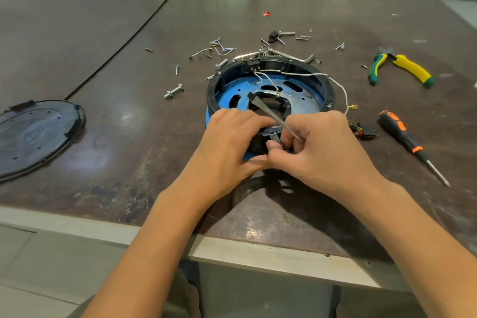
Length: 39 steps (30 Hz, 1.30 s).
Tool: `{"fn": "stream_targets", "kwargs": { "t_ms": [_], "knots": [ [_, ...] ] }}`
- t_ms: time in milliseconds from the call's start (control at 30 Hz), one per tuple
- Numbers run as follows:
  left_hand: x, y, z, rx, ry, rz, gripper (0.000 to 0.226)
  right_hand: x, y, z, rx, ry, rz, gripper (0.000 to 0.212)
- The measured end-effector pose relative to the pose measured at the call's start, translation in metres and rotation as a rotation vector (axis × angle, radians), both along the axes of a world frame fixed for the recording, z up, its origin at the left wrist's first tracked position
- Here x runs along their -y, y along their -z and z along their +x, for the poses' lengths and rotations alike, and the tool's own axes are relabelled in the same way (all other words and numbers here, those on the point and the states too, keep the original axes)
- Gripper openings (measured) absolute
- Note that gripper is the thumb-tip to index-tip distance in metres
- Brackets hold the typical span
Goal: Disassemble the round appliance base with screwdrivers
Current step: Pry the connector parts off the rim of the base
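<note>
Workbench view, disassembly in progress. The round appliance base, a black plastic ring around a blue perforated metal plate, lies open side up at the middle of the dark brown worktop, with its near rim under both hands.

The left hand has its fingers curled over the near rim and grips the base. The right hand grasps a slim flat-bladed metal tool, whose tip points away over the central opening of the plate; its thumb lies against a small metal tab on the rim. Whether the tool has a handle cannot be told.

A white wire loops out over the far right rim to a yellow terminal on the worktop. Right of the base lie an orange-and-black screwdriver and, further back, yellow-and-green pliers. Loose silver screws and bolts are scattered behind and left of the base. A black round cover plate lies well apart at the left.
</note>
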State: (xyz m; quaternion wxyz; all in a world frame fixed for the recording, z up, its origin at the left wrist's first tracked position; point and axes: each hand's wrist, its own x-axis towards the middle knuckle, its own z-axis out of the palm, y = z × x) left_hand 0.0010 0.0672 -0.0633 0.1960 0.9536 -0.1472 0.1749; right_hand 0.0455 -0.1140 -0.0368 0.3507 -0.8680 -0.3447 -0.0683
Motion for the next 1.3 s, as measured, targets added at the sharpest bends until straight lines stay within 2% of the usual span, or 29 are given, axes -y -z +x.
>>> {"fn": "stream_targets", "kwargs": {
  "t_ms": [133,267,433,567,767,867,933,1033,1233,1300],
  "knots": [
    [0.002,0.002,0.0,0.021,0.005,-0.01,0.056,0.001,0.0,0.0,-0.007,-0.005,0.007,0.03],
    [0.001,0.003,0.002,0.026,0.011,0.007,0.066,0.016,-0.008,0.013,-0.082,-0.024,0.133,0.03],
    [0.001,0.004,0.001,0.027,-0.001,0.002,0.064,0.055,-0.014,0.041,-0.291,-0.108,0.022,0.027],
    [0.001,0.005,0.001,0.036,-0.013,0.006,0.065,0.081,-0.008,0.055,-0.372,-0.053,0.008,0.025],
    [0.01,0.007,0.002,0.085,-0.114,0.069,0.067,0.097,-0.004,0.066,-0.266,0.14,0.07,0.02],
    [0.015,0.008,0.002,0.123,-0.156,0.065,0.066,0.083,-0.004,0.06,-0.267,0.101,0.096,0.015],
    [0.021,0.008,0.001,0.131,-0.171,0.05,0.066,0.069,-0.004,0.052,-0.281,0.013,0.045,0.013],
    [0.03,0.004,-0.002,0.09,-0.15,0.044,0.069,0.048,0.001,0.042,-0.289,-0.043,0.005,0.022],
    [0.031,-0.017,-0.02,-0.003,-0.001,-0.198,0.054,0.041,0.003,0.039,-0.288,0.144,0.115,0.056],
    [0.042,-0.022,-0.025,0.007,0.015,-0.112,0.053,0.039,0.001,0.039,-0.3,0.189,0.118,0.061]
  ]
}}
